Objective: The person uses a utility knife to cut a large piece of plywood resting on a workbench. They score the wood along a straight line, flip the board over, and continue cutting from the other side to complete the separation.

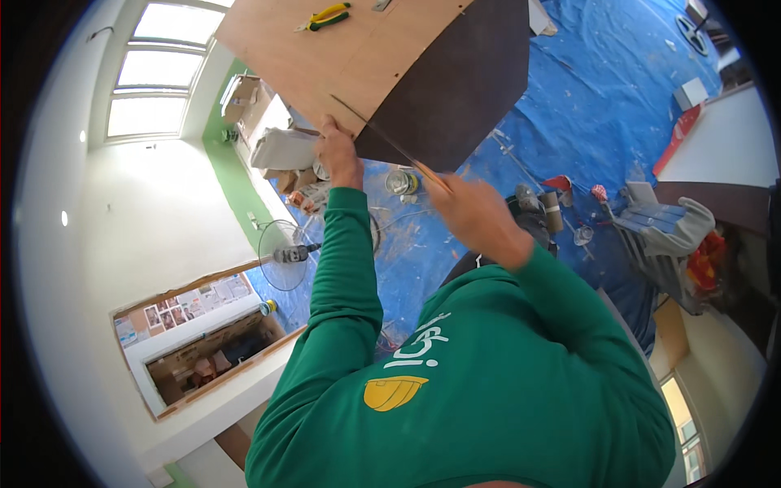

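So here's how I'm set up. My hands are apart, each with its own job. My left hand (338,154) is on the near left corner of the light wood panel (333,65), which is up in front of me at the top of the view. I figure it's there to steady that corner, though you can't see whether my fingers wrap underneath. My right hand (484,215) is a bit blurry, but it's closed around the handle of a thin-bladed tool (382,136), probably a saw seen nearly edge-on. The blade runs slantwise across the panel's corner, just beside my left hand. Can't tell from here whether it's biting in or just passing over.

Holding it by the handle end leaves the whole blade free, and having my other hand close by should stop that corner wobbling. Worth minding the fingers, though, they're pretty near the blade.

The dark brown face (455,81) meets the light wood along a seam with small dark dots in it, maybe fasteners. The yellow and green pliers (327,16) lie farther up the panel, handy but well away from the blade. Below, a blue sheet (578,106) covers the floor, presumably to catch mess, with an open-looking can (400,180) on it.
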`<state>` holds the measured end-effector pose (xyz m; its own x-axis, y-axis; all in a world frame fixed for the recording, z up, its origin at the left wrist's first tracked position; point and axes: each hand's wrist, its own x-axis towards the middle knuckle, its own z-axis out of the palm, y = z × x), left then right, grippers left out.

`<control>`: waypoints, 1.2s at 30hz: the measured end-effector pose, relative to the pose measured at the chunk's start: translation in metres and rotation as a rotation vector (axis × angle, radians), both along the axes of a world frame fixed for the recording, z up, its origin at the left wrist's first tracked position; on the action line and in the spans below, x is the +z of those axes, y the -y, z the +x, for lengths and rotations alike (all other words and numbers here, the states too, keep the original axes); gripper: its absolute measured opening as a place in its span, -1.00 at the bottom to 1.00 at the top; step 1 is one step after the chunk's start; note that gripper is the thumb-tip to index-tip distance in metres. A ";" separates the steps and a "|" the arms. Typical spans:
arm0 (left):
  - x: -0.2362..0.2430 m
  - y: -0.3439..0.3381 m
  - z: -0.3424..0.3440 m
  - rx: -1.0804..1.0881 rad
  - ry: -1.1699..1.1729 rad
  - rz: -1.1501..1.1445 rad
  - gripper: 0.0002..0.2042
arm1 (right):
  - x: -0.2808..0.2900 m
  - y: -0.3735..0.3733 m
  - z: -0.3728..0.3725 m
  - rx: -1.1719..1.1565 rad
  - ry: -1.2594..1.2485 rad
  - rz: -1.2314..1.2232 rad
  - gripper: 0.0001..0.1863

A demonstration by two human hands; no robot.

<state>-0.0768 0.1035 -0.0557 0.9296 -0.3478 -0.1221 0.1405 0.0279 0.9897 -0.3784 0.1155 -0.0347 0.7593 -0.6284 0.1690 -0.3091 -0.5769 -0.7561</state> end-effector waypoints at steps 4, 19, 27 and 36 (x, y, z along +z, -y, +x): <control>-0.007 -0.001 0.002 0.049 0.122 0.173 -0.50 | 0.010 -0.012 -0.019 -0.100 -0.142 0.380 -0.72; 0.012 0.003 -0.017 0.060 0.180 0.248 -0.46 | 0.004 -0.006 -0.005 -0.048 -0.014 0.118 -0.68; 0.003 0.003 -0.001 -0.006 0.113 0.188 -0.47 | 0.013 0.040 0.073 -0.016 -0.058 0.095 -0.65; 0.000 0.007 -0.004 -0.005 0.071 0.091 -0.52 | -0.024 0.025 0.063 -0.055 0.033 -0.065 -0.73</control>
